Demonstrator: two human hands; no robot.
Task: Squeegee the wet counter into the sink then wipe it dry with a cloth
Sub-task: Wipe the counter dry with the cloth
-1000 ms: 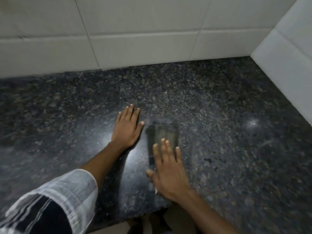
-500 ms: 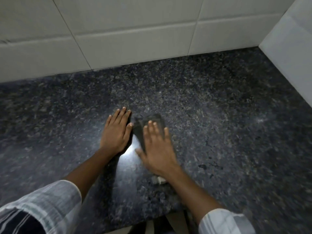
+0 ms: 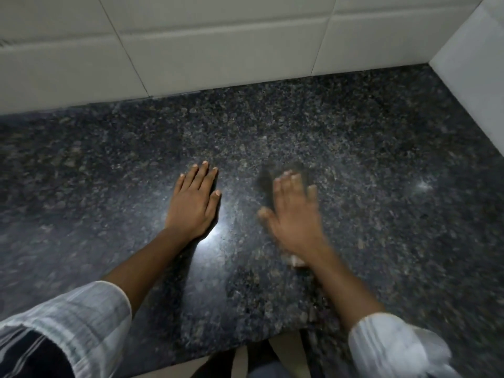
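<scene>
Dark speckled granite desk [image 3: 354,148], glossy w/ light glare near L hand [image 3: 192,207]. White tiled wall [image 3: 191,50] at rear, 2nd tiled wall at R forming corner. L grip flat on desk, fingers straight, holding nothing. R hand [image 3: 293,214] blurred, fingers extended, pressing dark cloth [image 3: 266,184] onto desk just R of L hand. White striped sleeves [image 3: 81,320] at bottom.

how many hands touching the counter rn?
2. Left hand lies flat on the granite counter, left of centre. Right hand, blurred, presses a dark cloth onto it, just to the right.
</scene>
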